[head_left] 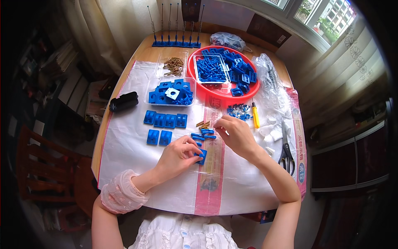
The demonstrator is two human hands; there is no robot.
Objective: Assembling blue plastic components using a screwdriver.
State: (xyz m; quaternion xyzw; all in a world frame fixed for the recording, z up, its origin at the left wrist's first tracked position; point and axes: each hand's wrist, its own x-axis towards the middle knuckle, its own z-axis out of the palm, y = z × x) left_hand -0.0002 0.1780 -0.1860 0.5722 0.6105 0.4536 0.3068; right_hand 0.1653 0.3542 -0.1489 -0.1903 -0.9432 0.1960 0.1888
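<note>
My left hand (178,157) is closed, its thumb and fingers pinching a small blue plastic block (203,159) on the cloth near the table's middle. Beyond that block lie several thin blue pegs (200,136). My right hand (237,133) hovers just right of a few short brass pins (205,127), fingertips drawn together; whatever sits between them is too small to make out. To the left, several blue blocks (170,120) stand in a row, with two more blue blocks (165,137) in front of it.
Clear tubs hold blue parts (157,96) and brass pins (174,65). A red basin (253,92) carries blue pieces. Small metal fittings (238,111), a yellow screwdriver (255,116) and scissors (286,150) lie right; a black case (124,102) lies left. Springs on rods (176,29) stand behind.
</note>
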